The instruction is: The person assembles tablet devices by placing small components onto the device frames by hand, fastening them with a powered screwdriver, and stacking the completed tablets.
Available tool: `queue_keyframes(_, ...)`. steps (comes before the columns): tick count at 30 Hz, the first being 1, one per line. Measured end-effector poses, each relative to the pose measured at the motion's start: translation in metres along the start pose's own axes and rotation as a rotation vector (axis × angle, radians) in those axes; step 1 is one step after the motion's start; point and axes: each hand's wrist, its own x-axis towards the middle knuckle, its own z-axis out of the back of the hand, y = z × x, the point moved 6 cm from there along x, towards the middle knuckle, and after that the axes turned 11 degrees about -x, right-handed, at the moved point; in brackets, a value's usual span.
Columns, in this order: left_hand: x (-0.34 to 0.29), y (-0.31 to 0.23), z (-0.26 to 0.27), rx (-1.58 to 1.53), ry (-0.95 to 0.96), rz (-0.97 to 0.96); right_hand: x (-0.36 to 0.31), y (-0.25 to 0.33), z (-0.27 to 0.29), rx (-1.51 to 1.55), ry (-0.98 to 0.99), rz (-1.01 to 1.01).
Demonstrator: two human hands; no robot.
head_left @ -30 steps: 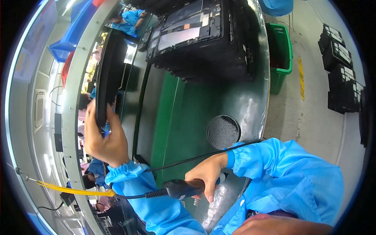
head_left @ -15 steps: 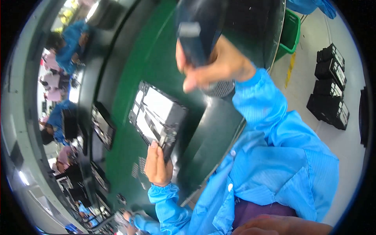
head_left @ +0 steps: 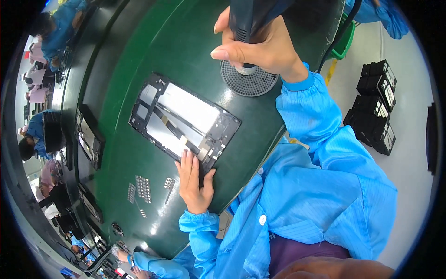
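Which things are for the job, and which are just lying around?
Seems in use:
black handheld tool, held by the right hand
flat black-framed device, under the left hand
round dotted dish, by the tool's tip

Seems just lying about:
green bin
black stacks at right
small grey pieces, though they might belong too

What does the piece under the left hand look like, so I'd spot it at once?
Start at the big green worktop and find the person's left hand. Partly under it lies a flat, rectangular, black-framed panel with large pale areas inside. Unlike the nearest similar panel farther left, this one has the hand on it.
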Motion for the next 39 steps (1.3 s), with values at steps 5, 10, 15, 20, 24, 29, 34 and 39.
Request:
queue_keyframes(5, 0.006, -0.005, 0.010, 0.011, -0.061, -0.150, -0.016, -0.019, -0.007, 0.514, -0.186, -0.677)
queue_keyframes(10, -0.001, 0.013, 0.029, -0.255, -0.511, 0.099, -0.015, -0.023, -0.010, 0.483, -0.127, -0.722)
queue_keyframes(15, 0.007, 0.012, 0.039, -0.120, -0.504, 0.113, 0.001, -0.003, -0.004, -0.143, 0.046, -0.056)
queue_keyframes(20, 0.000, 0.018, 0.046, -0.012, -0.480, 0.173, -0.019, -0.026, -0.011, 0.449, -0.115, -0.718)
queue_keyframes(24, -0.024, 0.042, 0.053, -0.264, -0.617, 0.398, -0.013, -0.024, -0.016, 0.414, -0.113, -0.770)
queue_keyframes(29, -0.009, 0.058, 0.045, -0.720, -0.501, 0.599, 0.001, -0.025, -0.010, 1.207, -0.438, 0.277)
queue_keyframes(34, -0.004, 0.055, 0.037, -0.781, -0.415, 0.738, 0.028, 0.014, -0.041, 1.320, -0.374, 0.233)
queue_keyframes(39, 0.011, 0.054, 0.025, -0.759, -0.330, 0.719, 0.023, 0.042, -0.067, 0.629, -0.159, -0.525)
